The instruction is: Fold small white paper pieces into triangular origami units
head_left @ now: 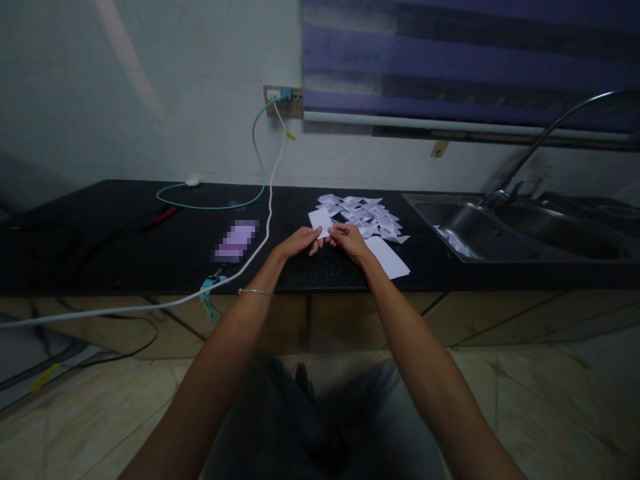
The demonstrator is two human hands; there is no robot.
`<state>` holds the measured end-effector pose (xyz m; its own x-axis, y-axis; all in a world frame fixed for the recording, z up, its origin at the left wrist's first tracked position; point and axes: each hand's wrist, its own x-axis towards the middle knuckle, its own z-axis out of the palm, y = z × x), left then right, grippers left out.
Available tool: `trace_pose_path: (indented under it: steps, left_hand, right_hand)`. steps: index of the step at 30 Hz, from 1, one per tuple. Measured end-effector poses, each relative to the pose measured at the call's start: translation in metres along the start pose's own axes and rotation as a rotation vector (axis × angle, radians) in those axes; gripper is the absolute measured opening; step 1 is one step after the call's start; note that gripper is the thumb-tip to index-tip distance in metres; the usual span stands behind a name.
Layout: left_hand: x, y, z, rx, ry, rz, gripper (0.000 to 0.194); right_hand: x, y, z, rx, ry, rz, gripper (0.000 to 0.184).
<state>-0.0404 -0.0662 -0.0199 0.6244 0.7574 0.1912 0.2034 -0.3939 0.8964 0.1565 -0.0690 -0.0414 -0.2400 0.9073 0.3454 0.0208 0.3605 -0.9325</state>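
Note:
A small white piece of paper is pinched between my two hands, just above the black countertop. My left hand grips its lower left part with thumb and fingers. At its lower right corner, my right hand is closed on the same paper. Behind and to the right lies a spread of several folded white paper pieces with pointed ends. Flat white sheets rest beside my right wrist, near the counter's front edge.
A pixelated phone-like object with a teal strap lies left of my hands. A white cable crosses the counter from the wall socket. To the right is a metal sink with a tall faucet.

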Motion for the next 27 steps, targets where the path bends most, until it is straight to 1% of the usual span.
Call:
trace_pose_path:
  steps: [2,3,5,8,10,12,16,18,20,22,25,27]
  left_hand:
    - [0.001,0.000,-0.001,-0.029,-0.007,-0.005,0.078]
    - [0.001,0.000,-0.001,-0.039,0.008,-0.019,0.080]
    - [0.001,0.000,-0.002,-0.079,0.086,-0.046,0.081]
    - [0.002,-0.001,-0.003,-0.200,0.246,-0.052,0.070]
    - [0.001,-0.001,-0.004,-0.252,0.292,-0.046,0.062]
    - [0.000,-0.001,-0.003,-0.257,0.290,-0.033,0.059]
    - [-0.001,-0.002,-0.002,-0.213,0.268,0.014,0.050]
    - [-0.002,-0.003,-0.002,-0.199,0.234,-0.004,0.042]
    - [-0.001,-0.003,-0.003,-0.202,0.186,-0.047,0.035]
    - [-0.001,-0.001,-0.003,-0.188,0.142,-0.085,0.031]
    - [0.000,0.003,-0.002,-0.126,0.098,-0.100,0.029]
    - [0.000,0.005,0.000,-0.096,0.091,-0.081,0.032]
  right_hand:
    - [0.000,0.000,-0.001,-0.023,-0.013,0.002,0.035]
    - [0.000,0.000,-0.002,-0.034,-0.020,0.001,0.034]
    - [0.000,0.000,-0.003,-0.051,-0.047,-0.007,0.033]
    - [0.000,0.000,-0.004,-0.075,-0.117,-0.034,0.031]
    - [0.000,0.000,-0.004,-0.092,-0.142,-0.044,0.031]
    - [0.001,0.002,-0.004,-0.098,-0.102,-0.047,0.033]
    - [0.002,0.005,-0.001,-0.094,0.115,-0.054,0.040]
    - [0.002,0.005,0.000,-0.101,0.223,-0.060,0.039]
    - [0.002,0.004,0.000,-0.106,0.305,-0.077,0.033]
    - [0.002,0.002,0.001,-0.107,0.327,-0.104,0.029]
    - [0.000,-0.003,0.001,-0.148,0.265,-0.150,0.024]
    - [-0.001,-0.005,0.001,-0.188,0.217,-0.175,0.021]
